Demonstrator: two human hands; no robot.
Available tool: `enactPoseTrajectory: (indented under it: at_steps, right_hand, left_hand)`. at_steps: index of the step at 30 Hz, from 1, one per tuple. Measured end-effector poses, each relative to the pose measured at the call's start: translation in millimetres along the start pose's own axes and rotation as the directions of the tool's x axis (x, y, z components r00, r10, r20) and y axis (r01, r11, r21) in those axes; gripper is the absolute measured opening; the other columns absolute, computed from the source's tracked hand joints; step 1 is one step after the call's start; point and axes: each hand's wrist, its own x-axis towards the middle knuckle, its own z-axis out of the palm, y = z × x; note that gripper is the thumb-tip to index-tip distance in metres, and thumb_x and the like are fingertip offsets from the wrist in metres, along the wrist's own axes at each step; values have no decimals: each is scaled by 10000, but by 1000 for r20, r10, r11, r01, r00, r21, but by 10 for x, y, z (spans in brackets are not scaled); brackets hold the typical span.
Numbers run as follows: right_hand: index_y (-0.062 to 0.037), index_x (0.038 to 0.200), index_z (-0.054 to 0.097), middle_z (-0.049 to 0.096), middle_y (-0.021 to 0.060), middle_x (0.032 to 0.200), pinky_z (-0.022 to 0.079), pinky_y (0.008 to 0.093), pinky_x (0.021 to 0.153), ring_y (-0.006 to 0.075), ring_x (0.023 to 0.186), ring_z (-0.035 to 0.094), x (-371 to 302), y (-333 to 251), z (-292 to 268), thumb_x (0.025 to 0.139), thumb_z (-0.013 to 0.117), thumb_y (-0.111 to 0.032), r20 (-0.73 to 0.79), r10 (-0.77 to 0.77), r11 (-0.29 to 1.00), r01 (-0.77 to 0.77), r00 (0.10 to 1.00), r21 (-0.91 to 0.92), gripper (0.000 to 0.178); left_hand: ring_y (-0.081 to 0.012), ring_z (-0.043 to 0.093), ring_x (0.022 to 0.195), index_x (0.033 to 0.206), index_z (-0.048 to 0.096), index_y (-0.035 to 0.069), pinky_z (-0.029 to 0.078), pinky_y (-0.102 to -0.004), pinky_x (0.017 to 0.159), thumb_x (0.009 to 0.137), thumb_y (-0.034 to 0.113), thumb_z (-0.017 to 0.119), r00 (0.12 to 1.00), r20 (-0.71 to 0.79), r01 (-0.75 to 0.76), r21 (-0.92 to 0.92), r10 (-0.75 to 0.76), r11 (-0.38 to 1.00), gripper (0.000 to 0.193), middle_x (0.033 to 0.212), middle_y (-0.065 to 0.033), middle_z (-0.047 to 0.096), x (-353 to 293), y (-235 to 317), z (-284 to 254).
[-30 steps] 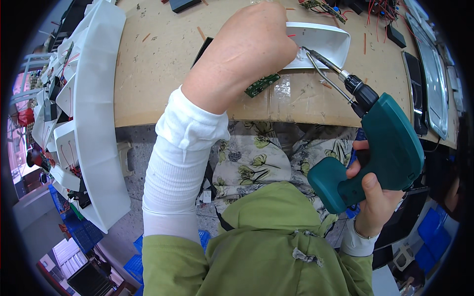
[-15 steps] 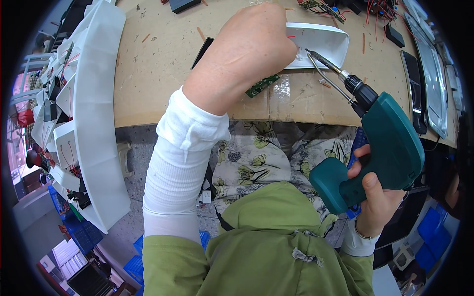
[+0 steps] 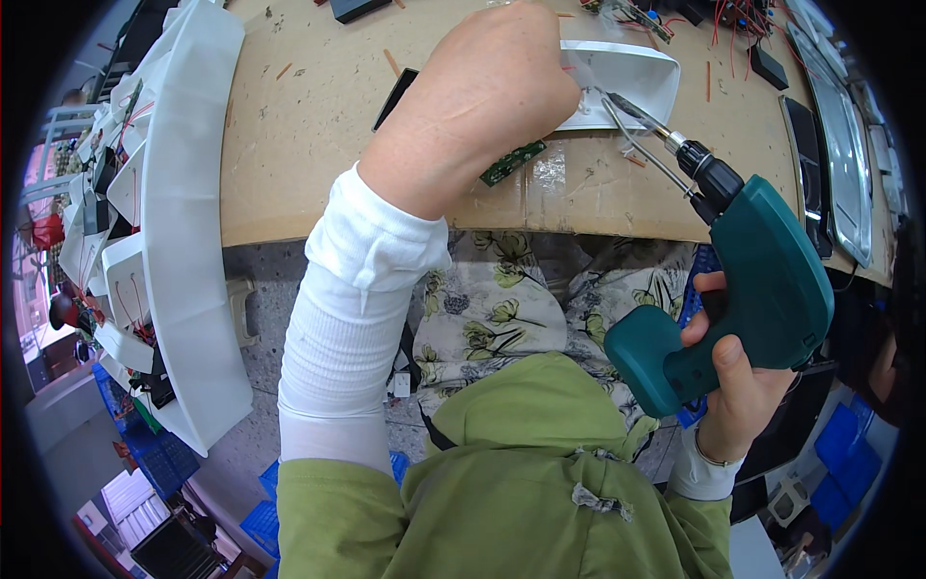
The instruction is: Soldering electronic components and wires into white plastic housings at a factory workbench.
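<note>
My right hand is wrapped round the grip of a teal soldering gun. Its metal tip and a thin feed tube reach left and forward into a white plastic shell on the bench. Beside that tip my left hand is curled closed over the shell's left part, knuckles up. Its fingertips are hidden, so I cannot see what they hold. A short bit of red wire shows by the knuckles. Under the left wrist a green circuit board lies on the bench.
The cardboard-covered bench carries loose circuit boards and red wires at the far right. A flat dark object lies partly behind my left wrist. White shells with wired parts line the left side. A metal tray stands right.
The soldering gun's tip has shifted slightly to the right inside the shell, its body tilting a little. My left hand stays curled in nearly the same place.
</note>
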Motion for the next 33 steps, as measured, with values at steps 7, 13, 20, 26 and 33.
enactPoseTrajectory:
  at_steps: [7, 13, 20, 26, 33]
  right_hand:
    - [67, 1170, 425, 558, 189, 1003, 459, 267, 657, 162, 708, 565, 10, 20, 5, 727, 668, -149, 33, -17, 1000, 18, 999, -25, 550]
    - [69, 1159, 433, 560, 186, 996, 459, 265, 649, 161, 691, 565, 6, -20, 27, 724, 680, -161, 26, -1, 1000, 1, 1000, -29, 550]
    - [82, 1185, 394, 546, 209, 987, 442, 231, 589, 147, 670, 549, -42, -15, -59, 751, 637, -280, -17, -61, 993, 59, 998, -99, 615]
    - [38, 1160, 463, 583, 153, 1021, 498, 276, 678, 140, 755, 589, -46, 18, -228, 711, 627, 61, 132, 84, 962, -115, 988, 248, 479]
    - [5, 1160, 455, 599, 117, 1001, 510, 263, 672, 108, 749, 592, -106, 57, -423, 730, 656, -8, 144, 17, 897, -79, 989, 434, 474]
  left_hand:
    - [-399, 548, 768, 760, 517, -77, 428, -421, 691, 711, 85, 484, 1000, -1, -6, 5, 6, 1000, 172, 776, -280, 550, -33, 5, 2]
    - [-402, 545, 770, 758, 517, -79, 427, -427, 695, 712, 89, 487, 999, -27, -33, 25, 33, 999, 177, 773, -282, 549, -34, -44, 12]
    - [-392, 555, 763, 758, 535, -76, 433, -416, 687, 708, 102, 508, 997, -42, -57, 19, 57, 998, 187, 763, -275, 558, 22, -60, 91]
    - [-381, 537, 760, 807, 538, -14, 409, -436, 660, 681, 122, 551, 985, -120, -126, 7, 126, 992, 185, 780, -234, 552, -27, -250, 166]
    - [-277, 509, 633, 789, 486, -13, 403, -358, 583, 687, 82, 550, 993, -70, -92, -11, 91, 996, 153, 675, -157, 519, -17, -72, 165]
